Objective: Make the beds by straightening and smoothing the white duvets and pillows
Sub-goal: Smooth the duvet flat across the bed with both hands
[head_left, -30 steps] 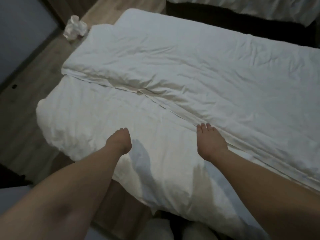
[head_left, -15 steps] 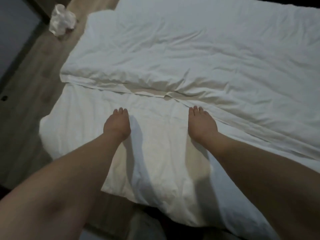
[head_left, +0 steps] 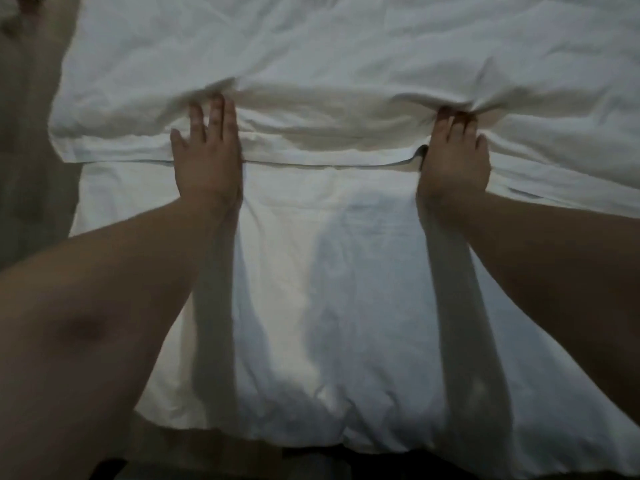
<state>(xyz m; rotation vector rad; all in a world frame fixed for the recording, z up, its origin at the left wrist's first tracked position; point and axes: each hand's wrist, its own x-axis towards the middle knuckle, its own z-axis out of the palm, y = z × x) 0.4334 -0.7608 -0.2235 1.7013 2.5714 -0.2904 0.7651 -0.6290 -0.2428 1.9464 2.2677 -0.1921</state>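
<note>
A person's two bare hands are pressing down on a white duvet (head_left: 346, 306), palms down and well apart from each other. The left hand (head_left: 207, 161) is lying flat with its fingers straight and slightly spread. Its fingertips (head_left: 218, 107) are touching a bunched ridge (head_left: 329, 102) of fabric that is running across the bed just beyond both hands. The right hand (head_left: 453, 164) is lying flat in the same way, fingers straight and close together. Their ends are meeting the same ridge where the cloth is puckering, and it cannot be told whether those tips are slipping under it. Neither hand is gripping anything.

A straight hemmed edge (head_left: 329, 163) is crossing between the two hands at palm level, showing where an upper layer is lying over the lower one. Beyond the fingertips, the upper layer (head_left: 346, 36) is spreading away in soft wrinkles. On the near side of the wrists, the lower part of the duvet is lying smoother, and both forearms are casting long shadows on it. A wooden floor (head_left: 31, 168) is showing out past the left hand, beside the bed's edge. Nearest the person, behind the forearms, the duvet is ending above a dark strip (head_left: 363, 460).
</note>
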